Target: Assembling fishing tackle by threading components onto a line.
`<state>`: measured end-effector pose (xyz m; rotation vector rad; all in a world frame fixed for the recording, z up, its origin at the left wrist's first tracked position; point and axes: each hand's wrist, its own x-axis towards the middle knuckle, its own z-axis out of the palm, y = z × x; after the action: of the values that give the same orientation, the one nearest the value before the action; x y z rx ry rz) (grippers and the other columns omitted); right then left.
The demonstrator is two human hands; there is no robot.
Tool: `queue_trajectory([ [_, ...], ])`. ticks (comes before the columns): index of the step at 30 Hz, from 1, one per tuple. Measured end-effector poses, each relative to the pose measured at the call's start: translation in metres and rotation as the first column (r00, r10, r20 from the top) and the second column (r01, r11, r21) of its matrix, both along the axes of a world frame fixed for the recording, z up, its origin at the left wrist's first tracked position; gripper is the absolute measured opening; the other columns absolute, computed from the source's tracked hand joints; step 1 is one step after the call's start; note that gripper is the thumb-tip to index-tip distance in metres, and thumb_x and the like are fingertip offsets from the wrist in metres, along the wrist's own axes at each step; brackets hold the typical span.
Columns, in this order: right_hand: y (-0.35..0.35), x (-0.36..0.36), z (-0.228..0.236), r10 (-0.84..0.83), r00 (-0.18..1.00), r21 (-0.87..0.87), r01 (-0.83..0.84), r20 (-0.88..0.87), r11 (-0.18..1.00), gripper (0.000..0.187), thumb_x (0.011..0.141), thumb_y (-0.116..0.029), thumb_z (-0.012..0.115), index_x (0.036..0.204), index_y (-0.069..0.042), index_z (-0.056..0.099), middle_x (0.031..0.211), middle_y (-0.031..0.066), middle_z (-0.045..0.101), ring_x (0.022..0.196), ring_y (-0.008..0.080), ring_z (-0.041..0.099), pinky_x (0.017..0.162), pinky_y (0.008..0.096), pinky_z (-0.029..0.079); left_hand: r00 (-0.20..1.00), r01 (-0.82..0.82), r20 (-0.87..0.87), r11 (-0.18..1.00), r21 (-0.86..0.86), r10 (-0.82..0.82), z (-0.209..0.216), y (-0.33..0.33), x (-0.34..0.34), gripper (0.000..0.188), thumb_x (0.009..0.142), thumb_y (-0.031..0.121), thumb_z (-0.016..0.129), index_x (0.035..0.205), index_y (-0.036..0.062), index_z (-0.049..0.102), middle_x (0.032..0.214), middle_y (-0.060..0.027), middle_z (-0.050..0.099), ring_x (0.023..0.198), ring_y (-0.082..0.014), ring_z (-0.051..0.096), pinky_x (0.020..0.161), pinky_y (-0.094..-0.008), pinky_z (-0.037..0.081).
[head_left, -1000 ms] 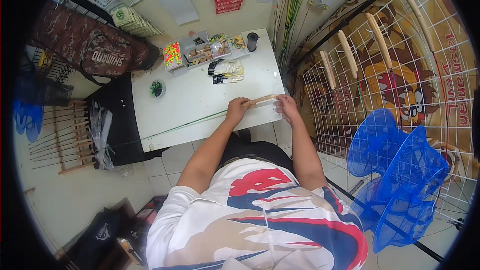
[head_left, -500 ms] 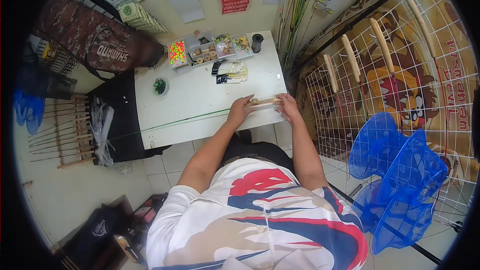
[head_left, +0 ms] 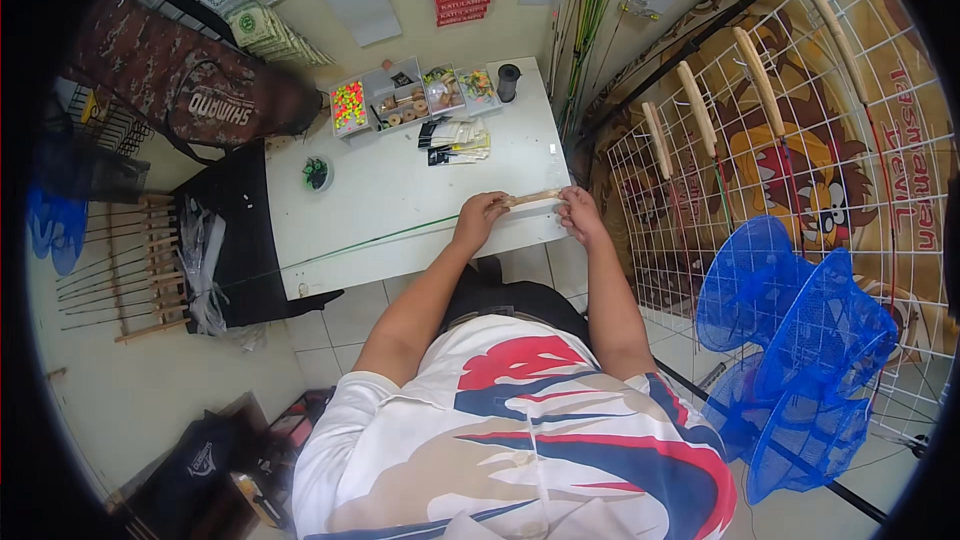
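Note:
Over the front right of the white table, I hold a thin green fishing rod [head_left: 385, 237] level by its pale wooden handle [head_left: 534, 198]. The fingers of my left hand [head_left: 482, 218] are closed round the handle's left end, where the green shaft comes out. At the other end, my right hand [head_left: 579, 216] pinches the butt between thumb and fingers. From my left hand the shaft runs leftward across the table and past its left edge, getting too thin to follow. My fingers cover both handle ends.
On the white table [head_left: 390, 190] stand a small potted plant [head_left: 316, 174], black-and-white packets [head_left: 455, 140], a divided tray [head_left: 395, 100] with bright beads and wooden rings, and a dark spool [head_left: 508, 82]. A white wire rack [head_left: 640, 230] with wooden-handled rods and blue nets [head_left: 810, 340] is at right.
My fingers have shifted slightly on the handle, and more of its middle shows between my hands. The view has moved a little; the rod stays in about the same place.

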<state>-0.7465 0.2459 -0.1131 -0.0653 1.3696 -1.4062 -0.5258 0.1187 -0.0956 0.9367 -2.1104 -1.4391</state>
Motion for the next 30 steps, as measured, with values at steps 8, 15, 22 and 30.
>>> queue_trajectory([
  [8,-0.006,0.005,-0.012,0.107,0.991,-0.023,-0.106,0.084,0.994,0.010,0.098,-0.010,0.051,0.106,-0.004,0.050,0.082,0.0026,0.049,0.058,0.0091,0.044,0.043,0.0225,0.030,1.000,-0.001,-0.014,0.999,0.036,0.002,0.011,0.002,-0.010,0.030,0.083,0.008,0.072,0.112,0.0024,0.067,0.104,-0.0153,0.070,0.096,-0.0247,0.068,0.087,-0.0338,0.052],
  [15,-0.025,0.023,-0.005,0.218,0.956,-0.096,-0.203,0.194,0.975,0.012,0.096,-0.008,0.054,0.106,-0.002,0.053,0.086,0.0023,0.053,0.064,0.0089,0.046,0.047,0.0223,0.033,0.999,0.001,-0.039,1.000,0.025,0.000,0.007,-0.002,-0.011,0.030,0.083,0.007,0.072,0.112,0.0022,0.067,0.106,-0.0154,0.069,0.095,-0.0244,0.069,0.086,-0.0330,0.053],
  [22,-0.021,0.023,0.002,0.189,0.949,-0.120,-0.163,0.251,0.979,0.011,0.096,-0.011,0.056,0.106,-0.006,0.054,0.089,-0.0004,0.055,0.067,0.0069,0.048,0.051,0.0199,0.037,0.999,-0.041,-0.006,0.999,-0.015,0.041,0.004,-0.005,-0.008,0.030,0.083,0.008,0.072,0.112,0.0024,0.068,0.105,-0.0151,0.069,0.096,-0.0254,0.068,0.086,-0.0346,0.052],
  [30,-0.008,0.017,-0.017,0.189,0.936,-0.159,-0.146,0.296,0.976,0.012,0.097,-0.015,0.057,0.105,-0.006,0.054,0.092,-0.0005,0.056,0.069,0.0075,0.050,0.055,0.0206,0.043,0.998,-0.036,0.051,0.998,-0.053,0.039,0.004,0.001,-0.007,0.030,0.083,0.011,0.073,0.111,0.0032,0.068,0.104,-0.0148,0.070,0.095,-0.0283,0.067,0.087,-0.0358,0.051],
])
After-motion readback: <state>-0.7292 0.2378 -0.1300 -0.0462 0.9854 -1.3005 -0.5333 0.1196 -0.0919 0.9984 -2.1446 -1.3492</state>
